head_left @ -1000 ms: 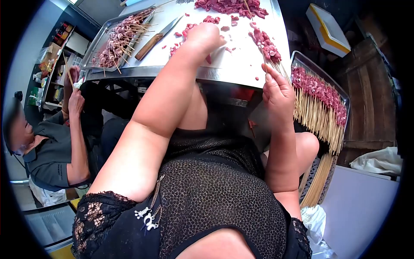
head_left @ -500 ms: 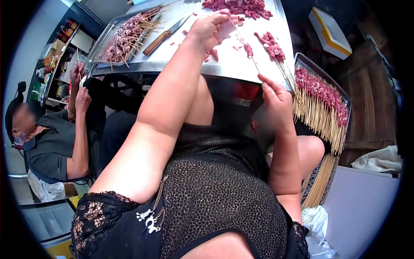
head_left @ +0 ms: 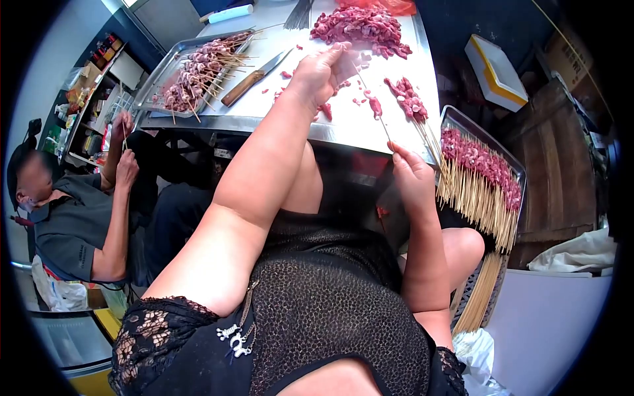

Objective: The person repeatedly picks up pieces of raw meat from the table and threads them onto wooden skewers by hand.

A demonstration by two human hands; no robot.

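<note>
My right hand [head_left: 415, 175] pinches the lower end of a thin bamboo skewer [head_left: 385, 131] between thumb and fingers. A piece of raw red meat [head_left: 374, 106] is threaded partway along it. By the skewer's upper end, my left hand [head_left: 320, 71] is closed over the table, its fingertips pinched on what looks like a small piece of meat, mostly hidden. A big pile of cut meat [head_left: 362, 30] lies beyond my left hand. Finished meat skewers [head_left: 408, 100] rest on the table to the right, their sticks over the edge.
A metal tray [head_left: 524, 173] of meat skewers stands at right, above bare sticks [head_left: 481, 297]. On the table [head_left: 264, 115] lie a wooden-handled knife [head_left: 244, 87] and another skewer tray [head_left: 146, 89]. A seated co-worker [head_left: 72, 224] at left holds a stick. A white-and-yellow box [head_left: 495, 72] stands at right.
The view has shifted, so the table and meat pile sit lower. Both hands keep hold around the same skewer, and its threaded meat looks much the same.
</note>
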